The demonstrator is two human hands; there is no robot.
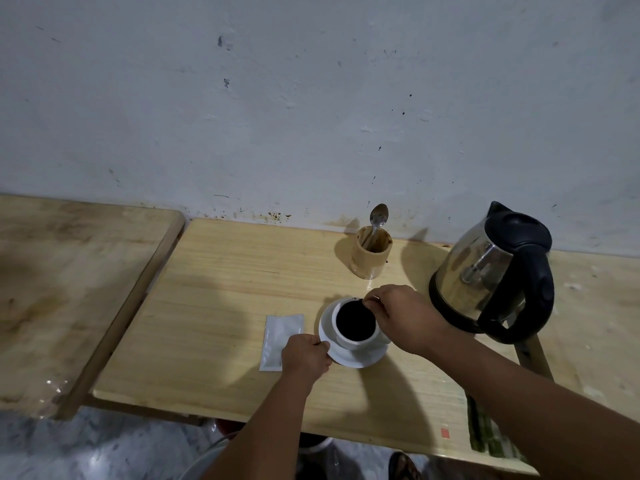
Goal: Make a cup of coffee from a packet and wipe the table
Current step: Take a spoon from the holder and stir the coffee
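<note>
Cup: round white ceramic cup (pixel 356 323) of black coffee, on white saucer (pixel 360 358), near centre of pale wooden tabletop (pixel 225 271).
Left grip (pixel 306 355): pinching the saucer's left rim.
Right grip (pixel 398 315): fingertips pressed together at the cup's far rim.
Packet: flat white sachet (pixel 280 341), just left of the saucer.
Kettle: steel, black-handled (pixel 495 271), right.

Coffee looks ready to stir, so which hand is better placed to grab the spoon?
Probably right: the right hand is at the cup's far rim, nearer the spoon; the left hand holds the saucer.

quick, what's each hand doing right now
Left hand: fingers closed on the saucer rim.
Right hand: fingers pinched at the cup rim; what they hold cannot be told.
</note>
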